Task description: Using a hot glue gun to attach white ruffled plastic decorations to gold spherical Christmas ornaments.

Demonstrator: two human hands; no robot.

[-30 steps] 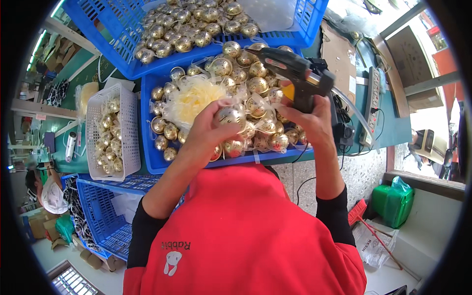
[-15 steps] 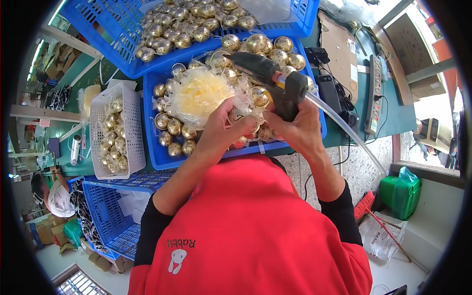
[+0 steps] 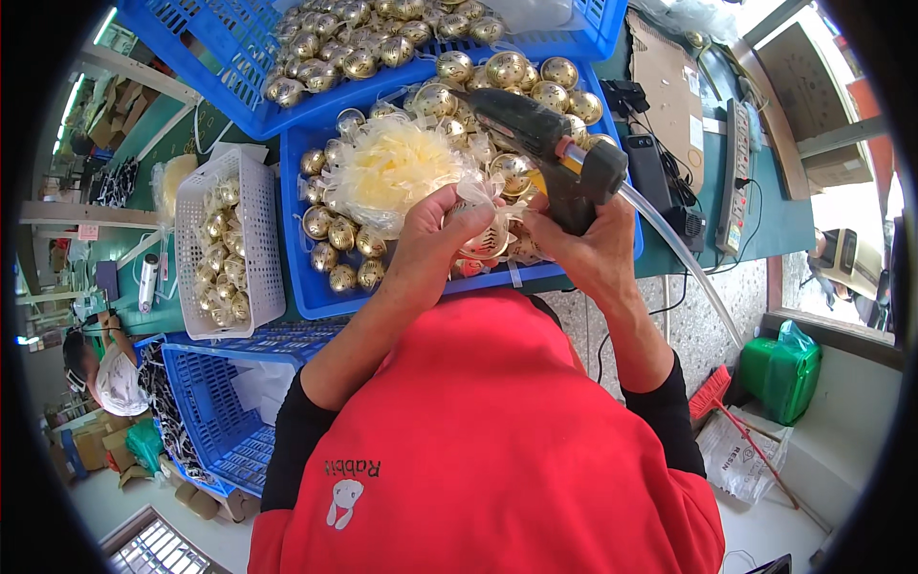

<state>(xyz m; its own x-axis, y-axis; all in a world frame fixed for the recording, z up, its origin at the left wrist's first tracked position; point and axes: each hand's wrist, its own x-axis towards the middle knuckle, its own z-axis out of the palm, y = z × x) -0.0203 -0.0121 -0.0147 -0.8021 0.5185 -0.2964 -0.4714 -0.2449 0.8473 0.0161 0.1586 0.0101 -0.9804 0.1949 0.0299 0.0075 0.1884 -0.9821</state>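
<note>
A gold ball ornament [image 3: 486,239] with dark markings and a sheer ribbon bow [image 3: 478,193] on top sits in the fingers of my left hand [image 3: 427,244]. My right hand [image 3: 598,251] is closed around the handle of a black hot glue gun [image 3: 521,124], its nozzle pointing away to the upper left. A long translucent glue stick [image 3: 681,256] trails from the gun's back. My right thumb and fingertips come close to the ornament's bow; whether they touch it I cannot tell. Beyond my left hand lies a heap of cream ribbon bows [image 3: 397,172] among gold balls in a blue tray [image 3: 298,258].
A blue crate [image 3: 258,120] of gold balls leans behind the tray. At left stands a white perforated basket [image 3: 260,258] of balls. To the right are a black power adapter [image 3: 650,170] and a power strip [image 3: 733,182]. Another person [image 3: 115,368] sits far left.
The ornament is lifted and turned, showing more of its face and bow. The glue gun has shifted slightly right and down, its nozzle away from the ornament.
</note>
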